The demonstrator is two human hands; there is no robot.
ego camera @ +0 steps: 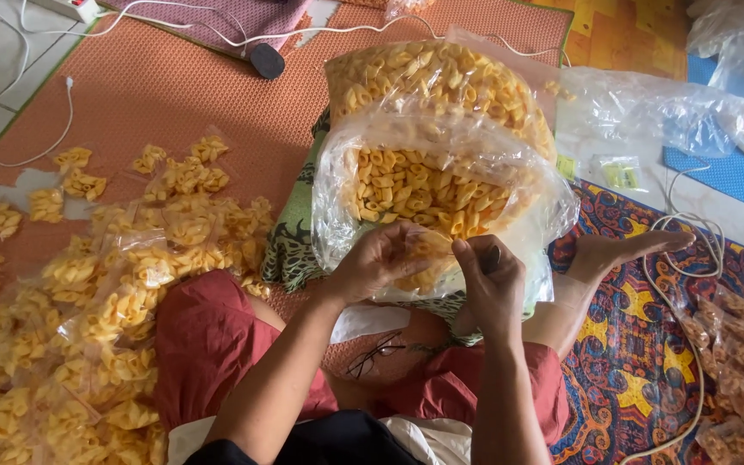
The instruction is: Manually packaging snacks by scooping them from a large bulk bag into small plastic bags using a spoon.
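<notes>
A big clear plastic sack (441, 155) full of yellow curled snack pieces lies open in front of me on a patterned cushion. My left hand (376, 261) holds a small clear bag (430, 251) partly filled with the same yellow snacks at the sack's mouth. My right hand (488, 280) is closed around a dark-handled scoop or spoon (492, 257), right beside that small bag. Both hands meet just above my lap, fingers curled.
Many small filled snack bags (131, 275) are piled on the orange mat to my left. Eyeglasses (374, 353) rest on my lap. Empty clear bags (647, 112) lie at the right, with white cables (691, 258) and more darker snack packets (742, 379).
</notes>
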